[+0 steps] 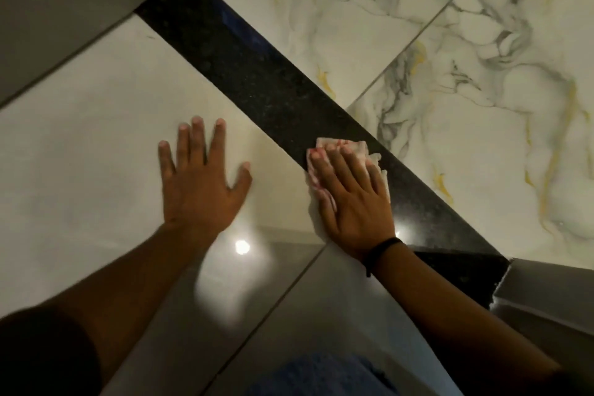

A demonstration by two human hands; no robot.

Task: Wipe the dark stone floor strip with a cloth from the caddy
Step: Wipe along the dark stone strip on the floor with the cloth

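Observation:
The dark speckled stone floor strip (257,74) runs diagonally from the upper left to the lower right. My right hand (353,196) lies flat on a white cloth with red stripes (356,147), pressing it onto the strip's near edge; most of the cloth is hidden under the palm. A black band circles that wrist. My left hand (201,180) rests flat on the pale glossy tile beside the strip, fingers spread, holding nothing. No caddy is in view.
White marble tiles with grey and yellow veins (466,58) lie beyond the strip. Grey door-frame bases stand at the strip's upper left end (64,10) and lower right end (546,292). A blue cloth-covered knee (321,376) shows at the bottom.

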